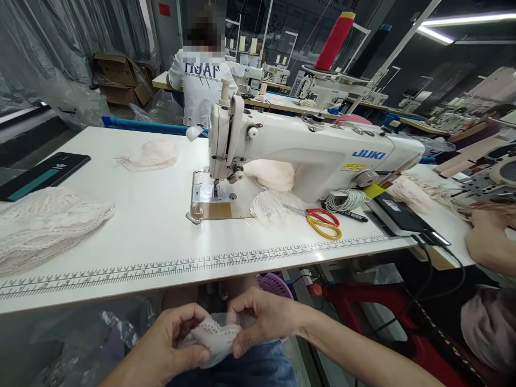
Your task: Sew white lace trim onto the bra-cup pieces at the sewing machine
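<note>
Below the table's front edge, over my lap, both my hands pinch one small piece of white lace-edged fabric (215, 336). My left hand (169, 344) grips its left side with thumb and fingers closed. My right hand (262, 317) holds its right side, fingers curled over the top. On the table above stands a white JUKI sewing machine (306, 150), its needle and presser foot (215, 188) well away from my hands.
Lace piles lie at the left (44, 226), the middle (151, 156) and by the machine (272, 207). Red and yellow scissors (322, 220), a pen (352, 216) and a dark phone (44, 174) rest on the white table (153, 226). Another person's hand (489, 234) works at right; a seated person (201, 70) is behind.
</note>
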`<state>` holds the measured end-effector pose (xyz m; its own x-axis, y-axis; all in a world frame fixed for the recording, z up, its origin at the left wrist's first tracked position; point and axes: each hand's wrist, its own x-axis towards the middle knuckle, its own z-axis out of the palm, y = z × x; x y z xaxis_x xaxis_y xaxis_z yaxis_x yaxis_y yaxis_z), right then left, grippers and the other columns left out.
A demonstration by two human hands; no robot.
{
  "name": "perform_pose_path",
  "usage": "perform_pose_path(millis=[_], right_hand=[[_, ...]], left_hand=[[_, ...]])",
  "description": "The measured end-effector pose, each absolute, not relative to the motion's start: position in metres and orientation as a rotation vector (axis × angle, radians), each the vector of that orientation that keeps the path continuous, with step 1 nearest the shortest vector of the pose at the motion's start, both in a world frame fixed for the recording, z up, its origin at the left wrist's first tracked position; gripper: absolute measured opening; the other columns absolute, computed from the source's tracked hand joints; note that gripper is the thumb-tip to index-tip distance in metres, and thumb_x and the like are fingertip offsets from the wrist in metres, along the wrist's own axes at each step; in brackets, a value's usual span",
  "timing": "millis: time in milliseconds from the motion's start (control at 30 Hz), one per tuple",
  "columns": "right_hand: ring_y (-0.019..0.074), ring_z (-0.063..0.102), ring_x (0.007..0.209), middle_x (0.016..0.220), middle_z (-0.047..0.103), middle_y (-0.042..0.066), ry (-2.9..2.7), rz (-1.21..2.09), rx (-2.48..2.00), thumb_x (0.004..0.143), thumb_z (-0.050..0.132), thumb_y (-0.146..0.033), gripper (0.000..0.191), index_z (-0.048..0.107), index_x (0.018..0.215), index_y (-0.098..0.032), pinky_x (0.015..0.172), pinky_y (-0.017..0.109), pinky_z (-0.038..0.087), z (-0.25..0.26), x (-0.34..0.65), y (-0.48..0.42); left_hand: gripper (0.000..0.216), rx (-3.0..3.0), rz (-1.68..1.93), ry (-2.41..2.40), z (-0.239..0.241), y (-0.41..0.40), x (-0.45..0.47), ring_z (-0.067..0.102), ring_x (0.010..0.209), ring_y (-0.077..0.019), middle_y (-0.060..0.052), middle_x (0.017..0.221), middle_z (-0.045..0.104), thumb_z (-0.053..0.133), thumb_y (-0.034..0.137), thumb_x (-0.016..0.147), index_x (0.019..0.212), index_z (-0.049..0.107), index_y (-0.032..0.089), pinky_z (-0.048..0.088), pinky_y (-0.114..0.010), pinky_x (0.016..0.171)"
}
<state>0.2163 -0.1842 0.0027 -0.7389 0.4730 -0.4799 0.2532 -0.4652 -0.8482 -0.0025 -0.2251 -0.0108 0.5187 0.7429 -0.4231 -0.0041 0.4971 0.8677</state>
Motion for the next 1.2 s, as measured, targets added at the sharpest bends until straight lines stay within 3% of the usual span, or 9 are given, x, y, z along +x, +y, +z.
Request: perform_pose_path(millis=[200,333,533,733,867,967,1067,1200], right_hand=[[0.0071,0.047,0.06,0.066,0.058,-0.002,-1.475,2.337,-1.032,0.051,0.082,-0.049,0.046,0.068,0.071,-0.01,0.055,0.018,0.036,0.002,0.213,-0.183],[0.0079,0.047,0.061,0.067,0.058,-0.002,-1.496,2.316,-1.063,0.055,0.082,-0.044,0.039,0.068,0.07,-0.011,0.055,0.018,0.036,0.003,0.214,-0.181],[0.0074,0.044,0.059,0.066,0.055,-0.004,-1.579,2.274,-1.073,0.06,0.081,-0.038,0.033,0.065,0.068,-0.011,0.053,0.018,0.032,0.003,0.217,-0.177],[0.0083,0.044,0.059,0.065,0.055,-0.003,-1.561,2.279,-1.118,0.054,0.084,-0.04,0.037,0.064,0.068,-0.012,0.052,0.019,0.031,0.003,0.216,-0.175],[0.0078,0.044,0.059,0.063,0.055,-0.003,-1.54,2.281,-1.118,0.053,0.084,-0.041,0.039,0.063,0.067,-0.011,0.053,0.019,0.032,0.001,0.212,-0.173],[0.0075,0.044,0.059,0.063,0.055,-0.003,-1.535,2.289,-1.123,0.053,0.084,-0.043,0.041,0.062,0.066,-0.011,0.054,0.019,0.033,-0.001,0.209,-0.172],[0.0057,0.041,0.055,0.06,0.053,-0.005,-1.554,2.262,-1.143,0.053,0.084,-0.043,0.041,0.062,0.065,-0.011,0.05,0.018,0.029,-0.002,0.208,-0.171],[0.0045,0.037,0.051,0.057,0.051,-0.006,-1.6,2.217,-1.147,0.055,0.083,-0.041,0.039,0.061,0.067,-0.011,0.045,0.017,0.025,0.0,0.208,-0.17]], left_hand=[[0.036,0.913,0.517,0.93,0.0,-0.22,-0.003,0.048,0.064,-0.0126,0.001,0.071,0.059,0.079,0.032,0.057,0.083,0.062,0.013,0.034,-0.021,0.059],[0.037,0.95,0.425,0.975,0.015,-0.218,-0.005,0.048,0.07,-0.0149,0.001,0.074,0.058,0.078,0.032,0.058,0.087,0.066,0.014,0.033,-0.022,0.063],[0.037,1.026,0.381,1.038,0.025,-0.216,-0.003,0.038,0.065,-0.0132,0.004,0.064,0.043,0.073,0.048,0.062,0.068,0.061,0.014,0.027,-0.022,0.059],[0.03,1.009,0.436,1.173,0.008,-0.22,-0.004,0.049,0.071,-0.0172,0.0,0.07,0.057,0.071,0.044,0.066,0.072,0.064,0.015,0.035,-0.024,0.064],[0.022,0.946,0.446,1.119,-0.003,-0.22,-0.007,0.049,0.063,-0.0144,0.001,0.065,0.059,0.071,0.032,0.065,0.073,0.063,0.013,0.034,-0.023,0.059],[0.025,0.936,0.483,1.121,-0.002,-0.219,-0.01,0.05,0.068,-0.0152,0.001,0.07,0.06,0.073,0.031,0.062,0.077,0.064,0.014,0.035,-0.023,0.061],[0.035,0.963,0.486,1.093,0.005,-0.216,-0.01,0.049,0.069,-0.0154,0.0,0.071,0.059,0.077,0.038,0.058,0.079,0.065,0.012,0.034,-0.022,0.062],[0.046,1.04,0.489,1.092,0.013,-0.211,-0.005,0.043,0.065,-0.0136,0.001,0.066,0.053,0.063,0.058,0.072,0.076,0.063,0.012,0.031,-0.022,0.059]])
